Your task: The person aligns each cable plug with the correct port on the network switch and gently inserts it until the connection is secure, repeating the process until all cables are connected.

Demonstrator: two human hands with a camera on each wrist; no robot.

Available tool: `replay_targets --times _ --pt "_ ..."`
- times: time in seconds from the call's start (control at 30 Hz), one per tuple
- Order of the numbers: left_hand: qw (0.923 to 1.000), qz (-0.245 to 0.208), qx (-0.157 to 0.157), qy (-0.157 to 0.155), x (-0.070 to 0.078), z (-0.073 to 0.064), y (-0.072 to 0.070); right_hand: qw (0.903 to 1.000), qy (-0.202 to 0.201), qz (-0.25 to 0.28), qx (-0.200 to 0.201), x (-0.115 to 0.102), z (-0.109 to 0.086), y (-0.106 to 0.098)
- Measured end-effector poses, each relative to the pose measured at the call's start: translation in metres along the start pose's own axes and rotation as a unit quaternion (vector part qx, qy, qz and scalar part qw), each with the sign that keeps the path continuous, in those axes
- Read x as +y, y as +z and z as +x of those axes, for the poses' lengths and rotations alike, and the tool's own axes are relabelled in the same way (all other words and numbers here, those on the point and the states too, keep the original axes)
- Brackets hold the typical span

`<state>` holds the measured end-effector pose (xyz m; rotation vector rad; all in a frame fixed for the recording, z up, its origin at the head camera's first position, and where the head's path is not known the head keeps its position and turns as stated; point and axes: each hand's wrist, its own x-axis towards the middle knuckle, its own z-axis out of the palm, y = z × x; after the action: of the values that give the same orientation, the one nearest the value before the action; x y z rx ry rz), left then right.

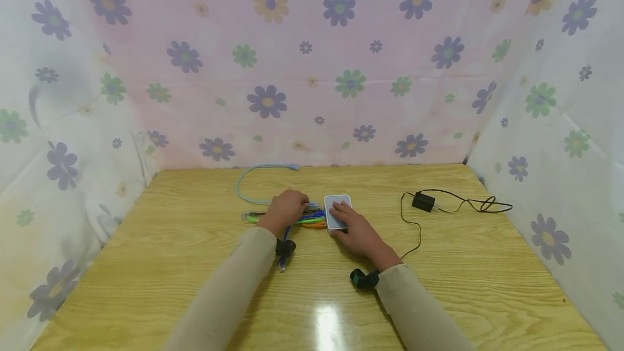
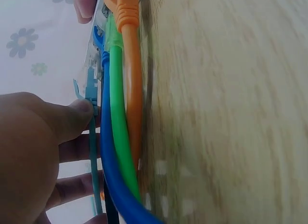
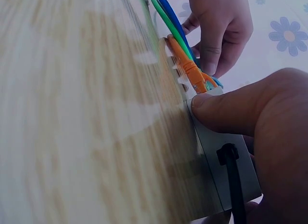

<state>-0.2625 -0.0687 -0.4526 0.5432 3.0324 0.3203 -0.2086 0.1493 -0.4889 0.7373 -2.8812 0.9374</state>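
Observation:
A small white network switch (image 1: 333, 222) lies on the table with Ethernet cables at its left side. My right hand (image 1: 358, 233) holds it, fingers over the top and thumb (image 3: 207, 111) against its near edge. Thumb and fingers of my left hand (image 1: 287, 209) pinch the light blue Ethernet cable (image 2: 91, 91) just behind its plug, close to the switch's port side. Orange (image 2: 133, 74), green (image 2: 117, 84) and dark blue (image 2: 107, 132) cables run beside it, their plugs at the switch. A black cord (image 3: 234, 185) enters another side of the switch.
A black power adapter (image 1: 423, 202) with looped cord sits to the right on the wooden table (image 1: 468, 264). The light blue cable's other plug (image 1: 294, 167) lies near the back edge. A dark blue cable end (image 1: 282, 265) points toward me below the left wrist. Flowered cloth (image 1: 312, 69) surrounds the table.

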Motion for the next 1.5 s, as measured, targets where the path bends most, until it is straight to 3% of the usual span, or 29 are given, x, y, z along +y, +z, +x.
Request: replay_targets --times 0.3,0.87,1.5 --pt "0.9999 -0.009 -0.007 0.004 0.003 0.006 0.000 1.0000 -0.003 0.000 0.004 0.002 0.001 0.002" --pt "0.9996 0.027 -0.008 0.004 0.006 0.010 0.006 1.0000 -0.001 0.002 0.001 0.002 0.000 0.002" --pt "0.9984 0.036 -0.006 0.043 0.013 0.011 -0.002 1.0000 -0.004 0.001 0.004 0.001 0.000 0.001"
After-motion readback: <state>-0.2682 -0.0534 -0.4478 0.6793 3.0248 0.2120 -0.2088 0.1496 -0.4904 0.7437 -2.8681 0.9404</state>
